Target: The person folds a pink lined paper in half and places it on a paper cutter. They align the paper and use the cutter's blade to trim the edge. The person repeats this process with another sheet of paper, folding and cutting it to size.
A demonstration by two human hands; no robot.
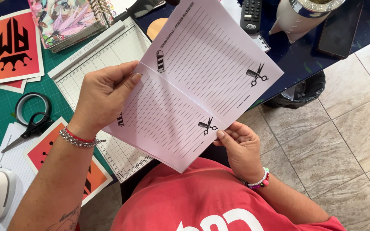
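Note:
A pale pink lined paper sheet [193,81] with a centre fold, printed scissor-and-comb and barber pole marks, is held up in front of me, tilted. My left hand [101,96] grips its left edge, thumb on top near the fold. Its lower right edge is pinched by my right hand [240,147]. Both wrists wear bracelets.
A white paper cutter board [103,55] lies under the sheet on a green cutting mat [1,109]. Black scissors [28,126], red-orange printed cards [16,47], a spiral notebook [71,19], a remote [251,15], a white cup [298,17] and a dark phone [339,30] surround it. Tiled floor at right.

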